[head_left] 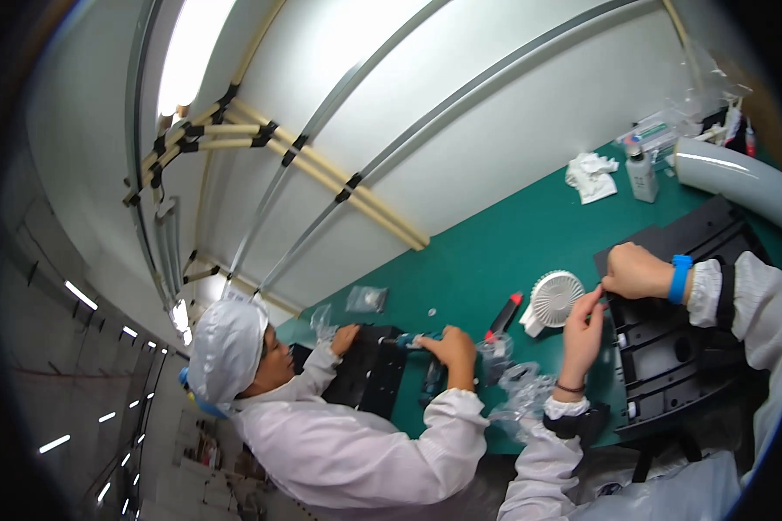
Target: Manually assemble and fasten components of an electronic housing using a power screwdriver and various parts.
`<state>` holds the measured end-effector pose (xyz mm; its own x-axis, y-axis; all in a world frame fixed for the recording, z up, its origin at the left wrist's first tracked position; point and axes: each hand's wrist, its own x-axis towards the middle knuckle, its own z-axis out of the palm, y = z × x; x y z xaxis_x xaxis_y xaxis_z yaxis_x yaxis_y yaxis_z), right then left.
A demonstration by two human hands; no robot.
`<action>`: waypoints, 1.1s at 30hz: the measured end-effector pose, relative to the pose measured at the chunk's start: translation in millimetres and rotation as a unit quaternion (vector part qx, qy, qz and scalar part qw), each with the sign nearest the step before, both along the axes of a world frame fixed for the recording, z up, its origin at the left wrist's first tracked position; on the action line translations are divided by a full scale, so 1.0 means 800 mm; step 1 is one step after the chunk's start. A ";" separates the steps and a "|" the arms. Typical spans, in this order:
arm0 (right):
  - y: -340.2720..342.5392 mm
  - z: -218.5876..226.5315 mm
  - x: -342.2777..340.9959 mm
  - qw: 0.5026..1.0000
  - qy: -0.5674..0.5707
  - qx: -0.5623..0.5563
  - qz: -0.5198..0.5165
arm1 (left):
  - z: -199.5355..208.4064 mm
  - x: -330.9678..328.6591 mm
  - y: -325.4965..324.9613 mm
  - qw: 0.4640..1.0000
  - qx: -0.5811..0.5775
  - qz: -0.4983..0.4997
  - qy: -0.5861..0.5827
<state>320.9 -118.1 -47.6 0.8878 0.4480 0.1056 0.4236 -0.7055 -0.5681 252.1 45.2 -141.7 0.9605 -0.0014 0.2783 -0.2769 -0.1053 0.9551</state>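
A large black ribbed plastic panel (656,358) lies on the green tabletop, at the right in front of me. My right hand (639,271), with a blue band at its wrist, is closed at the panel's upper left edge. Its curled fingers hide whatever they grip. My left hand (581,340) is raised beside the panel's left edge, its fingertips drawn together and close to the right hand's fingers. Anything between those fingertips is too small to make out. Just left of my hands lies a round white handheld fan (556,300).
A co-worker on the left has a hand (452,352) on a blue tool (413,340) over a black box (369,369). Clear plastic bags (523,391) and a red-and-black cutter (504,316) lie between us. A bottle (641,174), crumpled cloth (592,177) and white roll (734,178) stand behind.
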 end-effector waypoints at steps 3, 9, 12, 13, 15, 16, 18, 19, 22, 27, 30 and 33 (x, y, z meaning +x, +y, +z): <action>0.004 -0.003 0.002 1.000 0.015 0.014 0.015 | 0.003 0.001 -0.003 1.000 -0.008 -0.004 0.007; 0.016 -0.034 0.011 0.987 -0.065 0.131 0.059 | 0.012 -0.005 0.010 1.000 -0.002 0.020 0.014; 0.011 -0.015 -0.004 0.988 -0.047 0.140 0.048 | 0.015 -0.012 0.005 1.000 -0.002 0.014 0.026; 0.011 0.000 -0.010 0.992 0.017 0.120 0.027 | 0.018 -0.013 0.004 1.000 -0.002 0.016 0.026; 0.012 0.011 -0.014 0.993 0.005 0.117 0.032 | 0.024 -0.017 -0.002 0.999 -0.008 0.029 -0.015; 0.014 0.013 -0.014 0.992 -0.008 0.118 0.042 | 0.031 -0.019 0.003 0.998 0.018 0.044 -0.026; 0.013 -0.005 -0.006 0.992 -0.031 0.114 0.046 | 0.048 -0.030 0.007 0.996 0.050 0.073 -0.005; 0.011 -0.019 -0.005 0.992 -0.027 0.117 0.031 | 0.061 -0.040 0.003 0.992 0.081 0.096 -0.029; 0.023 -0.036 0.005 0.990 -0.014 0.138 0.029 | 0.120 -0.068 0.028 0.956 0.192 0.195 -0.103; 0.019 -0.015 -0.002 0.994 0.033 0.100 0.007 | 0.153 -0.063 0.121 0.929 0.205 0.307 0.005; 0.013 -0.014 -0.006 0.994 0.025 0.105 -0.005 | 0.127 -0.059 0.161 0.809 0.466 0.334 0.127; 0.011 -0.020 -0.006 0.995 0.034 0.094 0.004 | 0.104 -0.062 0.152 0.734 0.557 0.341 0.186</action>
<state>316.0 -109.5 -63.7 0.8920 0.4337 0.1276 0.3849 -0.5806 -0.7174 202.7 167.0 -58.5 0.8527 0.4872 0.1887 0.4610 -0.8715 0.1672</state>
